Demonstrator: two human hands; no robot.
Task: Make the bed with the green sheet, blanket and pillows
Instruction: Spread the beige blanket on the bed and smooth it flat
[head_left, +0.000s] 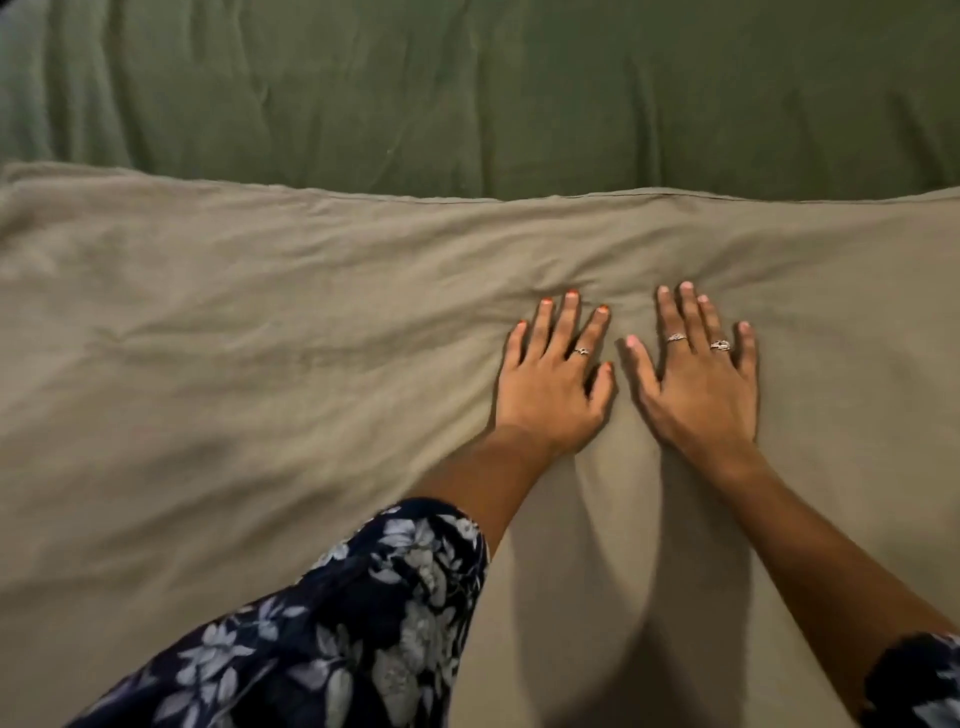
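Left hand (553, 382) and right hand (698, 374), fingers spread flat on the tan blanket (234, 364): sweep outward (evenly) toward the far hem.

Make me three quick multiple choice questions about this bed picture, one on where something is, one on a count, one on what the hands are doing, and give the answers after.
1. Where does the green sheet show?
A. Beyond the far edge of the tan blanket
B. Under the person's sleeves
C. Draped over both hands

2. How many rings show on the right hand?
A. None
B. Two
C. Four

3. What are the left hand and right hand doing?
A. Pinching a corner of the blanket
B. Lifting a pillow
C. Lying flat on the blanket, fingers straight

Answers:
1 A, the green cloth fills the top of the view, past the blanket's seamed edge.
2 B, two fingers of that hand each carry one ring.
3 C, both palms are down, side by side, with nothing gripped.
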